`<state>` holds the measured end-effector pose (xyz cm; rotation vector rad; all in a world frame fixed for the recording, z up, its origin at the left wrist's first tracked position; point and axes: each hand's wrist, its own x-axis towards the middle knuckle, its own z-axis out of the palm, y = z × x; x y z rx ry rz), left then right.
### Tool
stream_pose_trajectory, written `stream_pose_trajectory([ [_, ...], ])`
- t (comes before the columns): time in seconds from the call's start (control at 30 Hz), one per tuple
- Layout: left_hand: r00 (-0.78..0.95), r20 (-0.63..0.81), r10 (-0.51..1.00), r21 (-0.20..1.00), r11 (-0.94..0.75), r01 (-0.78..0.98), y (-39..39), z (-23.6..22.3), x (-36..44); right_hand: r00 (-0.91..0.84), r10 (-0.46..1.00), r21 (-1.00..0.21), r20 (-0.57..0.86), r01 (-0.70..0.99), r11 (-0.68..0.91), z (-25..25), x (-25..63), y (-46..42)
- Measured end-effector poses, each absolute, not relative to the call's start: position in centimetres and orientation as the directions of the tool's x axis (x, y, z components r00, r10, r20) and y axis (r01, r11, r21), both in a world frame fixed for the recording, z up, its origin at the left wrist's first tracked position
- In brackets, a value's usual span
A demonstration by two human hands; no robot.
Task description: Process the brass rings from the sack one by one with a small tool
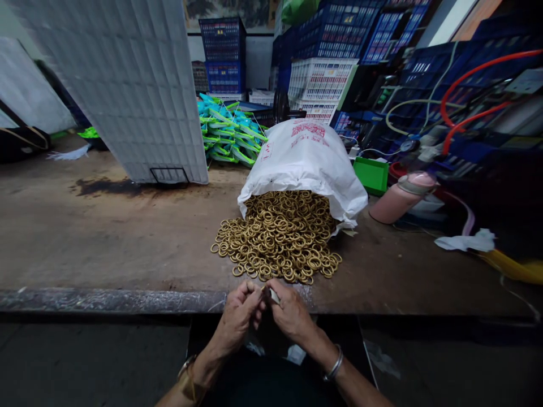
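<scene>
My left hand (241, 312) and my right hand (292, 316) meet at the bench's front edge, just in front of a heap of gold-coloured rings (284, 243). The left thumb and fingers are pinched, with a tiny golden bit at their tips, too small to name. Closed fingers of my right hand hold something small, partly dark and partly pale, mostly hidden. The rings spill from the mouth of a white sack (305, 155) with red print, lying on its side.
A tall whitish ribbed panel (139, 90) stands at left on a wire foot. Behind the sack lies a pile of green and blue pieces (229, 133). A pink bottle (401, 198), a green tray (370, 175) and red hoses are at right. Stacked crates (322, 79) fill the back.
</scene>
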<state>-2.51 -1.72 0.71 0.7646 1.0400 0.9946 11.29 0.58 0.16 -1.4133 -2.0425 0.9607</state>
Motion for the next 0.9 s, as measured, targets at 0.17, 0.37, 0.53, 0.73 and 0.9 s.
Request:
stream_pose_trajectory([
  [0.17, 0.173, -0.318, 0.932, 0.902, 0.353, -0.249, -1.8, 1.0, -2.4, -0.366, 0.930, -0.686, -0.018, 0.681, 0.255, 0.1, 11.1, 0.6],
  [0.37, 0.176, -0.317, 0.932, 0.903, 0.353, -0.244, -2.2, 1.1, -2.5, -0.323, 0.944, -0.570, -0.072, 0.790, 0.227, 0.1, 11.2, 0.8],
  [0.53, 0.280, -0.298, 0.912, 0.825, 0.394, -0.404, -2.8, 1.3, -2.6, -0.230, 0.971, -0.448, -0.065, 0.876, 0.178, -0.5, 11.9, 1.4],
  [0.73, 0.232, -0.313, 0.921, 0.718, 0.389, -0.577, -2.3, 1.0, -2.9, -0.192, 0.981, -0.460, 0.039, 0.868, 0.188, -0.6, 11.3, 2.6],
  [0.9, 0.222, -0.348, 0.911, 0.619, 0.401, -0.675, -1.8, 0.5, -3.4, -0.168, 0.985, -0.348, 0.029, 0.922, 0.168, -0.5, 10.0, 3.1],
])
